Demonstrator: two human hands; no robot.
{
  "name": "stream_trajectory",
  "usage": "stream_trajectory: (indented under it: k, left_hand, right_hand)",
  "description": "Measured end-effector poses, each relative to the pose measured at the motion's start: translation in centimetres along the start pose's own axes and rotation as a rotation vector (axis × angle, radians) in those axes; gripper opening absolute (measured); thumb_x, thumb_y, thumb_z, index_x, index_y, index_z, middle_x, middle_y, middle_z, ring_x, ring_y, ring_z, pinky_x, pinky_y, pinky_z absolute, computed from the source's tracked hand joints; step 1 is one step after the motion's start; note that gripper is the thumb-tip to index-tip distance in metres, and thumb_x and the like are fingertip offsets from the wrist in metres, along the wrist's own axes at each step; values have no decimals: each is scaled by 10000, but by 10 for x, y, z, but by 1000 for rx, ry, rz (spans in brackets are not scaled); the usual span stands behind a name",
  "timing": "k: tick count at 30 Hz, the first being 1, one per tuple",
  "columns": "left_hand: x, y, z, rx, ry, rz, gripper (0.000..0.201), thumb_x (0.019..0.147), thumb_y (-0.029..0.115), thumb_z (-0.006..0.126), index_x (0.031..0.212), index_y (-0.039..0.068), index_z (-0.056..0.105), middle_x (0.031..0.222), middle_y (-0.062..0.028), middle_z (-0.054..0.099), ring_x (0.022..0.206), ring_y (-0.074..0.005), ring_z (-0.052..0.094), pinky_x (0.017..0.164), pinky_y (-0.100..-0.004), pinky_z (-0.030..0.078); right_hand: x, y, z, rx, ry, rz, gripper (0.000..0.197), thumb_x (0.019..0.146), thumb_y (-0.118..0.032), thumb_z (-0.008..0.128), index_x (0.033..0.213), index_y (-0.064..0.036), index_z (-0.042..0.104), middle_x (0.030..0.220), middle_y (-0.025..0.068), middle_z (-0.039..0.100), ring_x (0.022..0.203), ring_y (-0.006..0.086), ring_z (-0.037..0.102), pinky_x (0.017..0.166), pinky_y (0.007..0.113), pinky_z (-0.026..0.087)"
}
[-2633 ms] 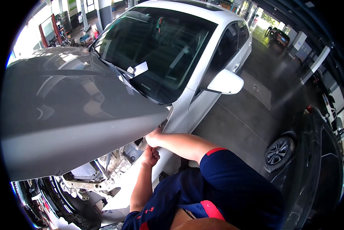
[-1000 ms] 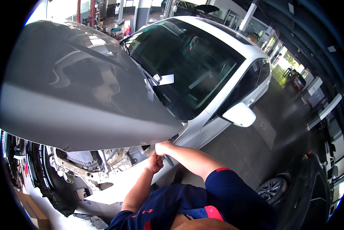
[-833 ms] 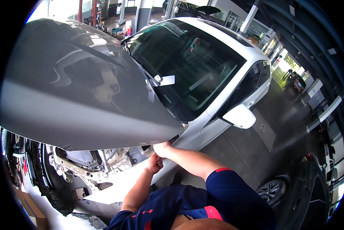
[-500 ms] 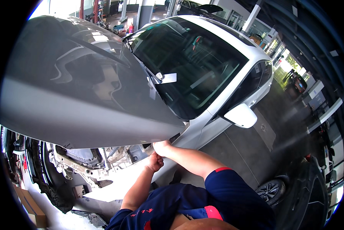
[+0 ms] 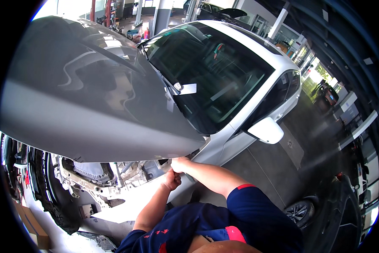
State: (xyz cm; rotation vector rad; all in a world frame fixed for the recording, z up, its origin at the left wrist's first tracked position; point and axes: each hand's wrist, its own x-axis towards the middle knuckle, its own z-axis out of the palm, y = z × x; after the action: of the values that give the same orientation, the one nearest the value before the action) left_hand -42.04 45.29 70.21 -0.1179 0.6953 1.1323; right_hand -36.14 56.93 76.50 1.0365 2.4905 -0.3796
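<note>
Side by side, my two hands are at the upper edge of the white fender (image 5: 134, 204), just below the raised grey hood (image 5: 113, 114). My left hand (image 5: 171, 180) is closed in a fist with the thumb side up; whatever it grips is too small to make out. Right above it, close to the hood's lower corner, my right hand (image 5: 180, 164) has its fingers curled in and partly hidden. What it holds, if anything, does not show. The uncovered engine bay (image 5: 126, 170) lies to the left of both hands.
The white car's windshield (image 5: 210, 71) and side mirror (image 5: 266, 130) are beyond my hands. A dark car's wheel (image 5: 300, 211) stands at lower right. At lower left are a black bumper part (image 5: 58, 211) and a cardboard box (image 5: 31, 225).
Both hands stay at the same spot by the hood corner with only a very slight shift. The view has tilted a little.
</note>
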Motion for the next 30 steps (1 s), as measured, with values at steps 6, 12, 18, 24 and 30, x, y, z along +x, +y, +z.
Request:
stream_trajectory:
  k: [6,12,18,24,30]
  left_hand:
    - [0,-2,-5,-2,-6,45,324,1063,411,446,797,232,493,601,97,360,492,-78,326,466,-249,274]
    - [3,2,2,35,-19,18,308,1072,388,438,807,240,488,608,92,369,493,-72,323,464,-245,278]
    - [-4,-3,1,33,44,47,316,1068,378,459,787,237,497,584,90,365,480,-75,337,462,-241,282]
    - [-4,0,-2,80,29,46,332,1055,412,493,772,241,499,579,97,362,479,-76,329,451,-246,269]
    - [0,1,3,44,18,12,362,1062,452,468,766,244,488,577,89,365,473,-81,334,443,-256,269]
  right_hand:
    - [-5,-7,2,98,75,29,324,1000,-213,488,1093,-13,725,1258,231,677,1121,330,684,956,459,531]
    - [-5,8,10,80,338,-88,245,916,-146,609,1061,2,739,1141,195,737,1048,284,731,889,410,588]
    - [-17,-13,-4,-83,179,-52,255,928,-139,586,1066,6,743,1158,220,723,1041,299,730,865,418,585]
    - [-17,-9,-9,-46,142,-104,340,988,-219,481,1086,-2,723,1236,231,684,1128,372,675,954,474,534]
    - [-15,-12,-6,462,190,298,372,996,-209,444,1204,3,668,1169,237,708,1085,377,694,922,474,557]
